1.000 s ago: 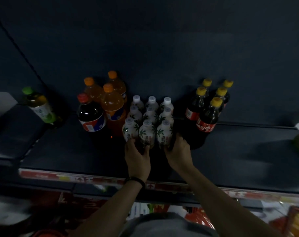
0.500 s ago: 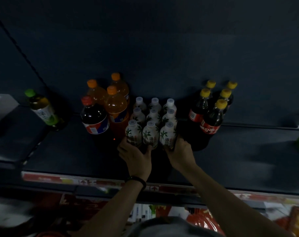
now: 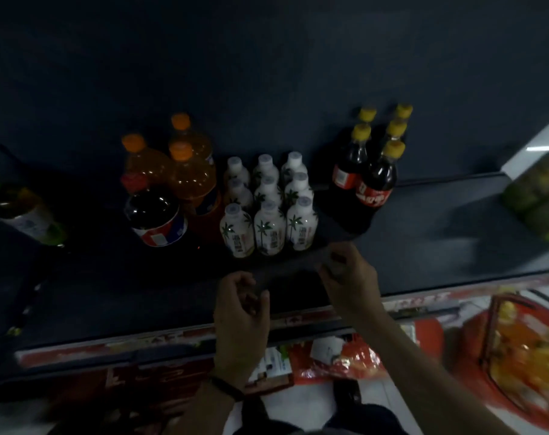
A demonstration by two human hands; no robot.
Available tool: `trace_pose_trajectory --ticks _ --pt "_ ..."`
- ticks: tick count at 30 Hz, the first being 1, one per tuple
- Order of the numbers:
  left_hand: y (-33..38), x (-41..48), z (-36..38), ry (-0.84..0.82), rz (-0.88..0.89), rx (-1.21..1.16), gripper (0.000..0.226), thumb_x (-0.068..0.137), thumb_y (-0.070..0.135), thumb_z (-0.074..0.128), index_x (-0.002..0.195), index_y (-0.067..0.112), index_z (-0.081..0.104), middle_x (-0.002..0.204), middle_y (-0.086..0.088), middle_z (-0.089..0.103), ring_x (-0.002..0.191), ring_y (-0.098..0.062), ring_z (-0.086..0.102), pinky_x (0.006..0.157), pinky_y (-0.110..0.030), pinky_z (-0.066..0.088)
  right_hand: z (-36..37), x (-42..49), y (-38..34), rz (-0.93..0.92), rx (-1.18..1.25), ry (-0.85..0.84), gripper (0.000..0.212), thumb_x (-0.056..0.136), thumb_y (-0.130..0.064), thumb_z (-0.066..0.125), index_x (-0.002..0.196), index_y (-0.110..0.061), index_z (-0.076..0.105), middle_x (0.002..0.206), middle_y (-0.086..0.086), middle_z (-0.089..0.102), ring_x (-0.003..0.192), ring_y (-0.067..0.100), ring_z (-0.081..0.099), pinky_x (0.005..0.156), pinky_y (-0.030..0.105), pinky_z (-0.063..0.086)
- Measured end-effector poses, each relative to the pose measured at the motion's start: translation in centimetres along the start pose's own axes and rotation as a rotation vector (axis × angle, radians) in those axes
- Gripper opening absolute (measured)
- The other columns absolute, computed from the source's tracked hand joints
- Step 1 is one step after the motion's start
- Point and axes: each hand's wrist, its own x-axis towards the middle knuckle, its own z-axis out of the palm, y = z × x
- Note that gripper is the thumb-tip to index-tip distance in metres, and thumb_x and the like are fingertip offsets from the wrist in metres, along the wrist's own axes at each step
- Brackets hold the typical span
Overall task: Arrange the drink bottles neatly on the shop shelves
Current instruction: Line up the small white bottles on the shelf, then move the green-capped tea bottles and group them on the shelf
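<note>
Several white palm-tree bottles [image 3: 268, 211] stand in a tight three-wide block on the dark shelf [image 3: 424, 246]. Left of them are three orange soda bottles [image 3: 191, 177] and a dark cola bottle with a red cap [image 3: 155, 215]. To the right stand several yellow-capped cola bottles [image 3: 373, 180]. A green-capped tea bottle [image 3: 25, 211] stands alone at far left. My left hand [image 3: 240, 312] and my right hand [image 3: 350, 277] hover in front of the white bottles, apart from them, fingers loosely curled and holding nothing.
The shelf's front edge carries a red price strip [image 3: 172, 340]. Green packaged goods [image 3: 537, 196] sit at the far right of the shelf. Below, a red basket [image 3: 518, 356] with orange and yellow packs and red bags [image 3: 336, 359] lie on the floor.
Both hands have let go of the front row of white bottles and drawn back toward the shelf edge. The camera has swung right and down.
</note>
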Motion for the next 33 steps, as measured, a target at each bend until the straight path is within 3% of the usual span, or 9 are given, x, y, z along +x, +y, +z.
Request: trace_pose_trajectory --ticks 2,4,8,12,17,20,25,29,33 --pt "0.5 -1.8 -0.6 -0.140 0.097 -0.002 0.026 0.095 0.017 0.074 0.107 0.031 0.056 0.092 0.014 0.064 0.082 -0.006 0.065 0.071 -0.022 0.055 -0.7 -2.2 0.7 -0.031 -0.013 0.022 0.025 0.089 -0.012 0.077 0.112 -0.015 0.068 0.094 0.001 0.073 0.085 0.024 0.072 0.072 0.031 0.055" --pt "1.0 -3.8 -0.3 -0.344 0.174 0.013 0.018 0.098 0.018 0.072 0.103 0.031 0.060 0.090 0.016 0.064 0.082 -0.005 0.066 0.069 -0.015 0.052 -1.7 -4.7 1.7 -0.049 -0.060 -0.017 0.013 0.092 -0.016 0.073 0.103 -0.021 0.070 0.086 -0.008 0.070 0.073 0.005 0.066 0.067 0.015 0.049" --pt "0.3 -6.8 2.5 -0.811 0.135 0.094 0.010 0.098 0.028 0.067 0.107 0.031 0.065 0.100 0.018 0.067 0.092 0.003 0.064 0.077 -0.014 0.051 -3.7 -9.2 5.3 -0.012 -0.122 -0.178 0.007 0.095 -0.019 0.072 0.100 -0.024 0.070 0.082 -0.012 0.072 0.067 0.000 0.065 0.060 0.009 0.045" --pt "-0.2 -9.5 7.1 -0.999 0.152 0.247 0.011 0.099 0.036 0.064 0.107 0.031 0.067 0.105 0.015 0.068 0.096 0.003 0.063 0.089 -0.027 0.056 -6.3 -11.3 10.8 0.149 -0.148 -0.279 0.011 0.094 -0.021 0.074 0.105 -0.023 0.072 0.089 -0.011 0.073 0.077 0.004 0.068 0.067 0.013 0.049" --pt "1.4 -12.5 13.8 -1.049 0.055 0.309 0.007 0.100 0.037 0.065 0.106 0.034 0.066 0.105 0.017 0.069 0.099 0.002 0.065 0.091 -0.026 0.057 -11.1 -11.4 18.5 0.277 -0.156 -0.320 0.015 0.095 -0.025 0.071 0.109 -0.019 0.073 0.099 -0.002 0.077 0.089 0.017 0.073 0.073 0.025 0.055" --pt "2.0 -14.2 18.5 -1.019 -0.020 0.330 0.005 0.099 0.029 0.068 0.103 0.033 0.066 0.100 0.017 0.069 0.094 0.005 0.065 0.082 -0.017 0.053 -14.2 -10.6 24.4 0.316 -0.168 -0.331 0.020 0.096 -0.026 0.070 0.113 -0.018 0.073 0.106 0.003 0.078 0.092 0.020 0.072 0.071 0.018 0.051" --pt "-0.2 -16.0 28.4 -0.967 -0.098 0.385 0.018 0.098 0.023 0.071 0.101 0.036 0.058 0.106 0.020 0.061 0.094 0.012 0.060 0.073 -0.002 0.043 -16.0 -7.4 35.4 0.377 -0.139 -0.338 0.021 0.097 -0.024 0.071 0.116 -0.016 0.072 0.111 0.006 0.077 0.099 0.026 0.072 0.079 0.029 0.053" --pt "-5.4 -14.6 36.5 -0.923 -0.045 0.543 0.033 0.098 0.034 0.068 0.127 0.030 0.054 0.131 0.007 0.050 0.119 -0.011 0.055 0.093 -0.025 0.051 -13.5 -3.7 43.6 0.384 -0.163 -0.334 0.026 0.097 -0.028 0.070 0.121 -0.016 0.066 0.113 0.008 0.074 0.098 0.027 0.070 0.080 0.035 0.058" --pt "-11.1 -11.9 42.8 -0.807 0.012 0.728 0.053 0.095 0.033 0.070 0.139 0.030 0.040 0.149 -0.004 0.034 0.137 -0.027 0.041 0.102 -0.045 0.052 -8.8 -0.1 49.2 0.298 -0.192 -0.340 0.040 0.098 -0.027 0.071 0.133 -0.013 0.058 0.121 0.014 0.070 0.101 0.029 0.069 0.077 0.028 0.048"
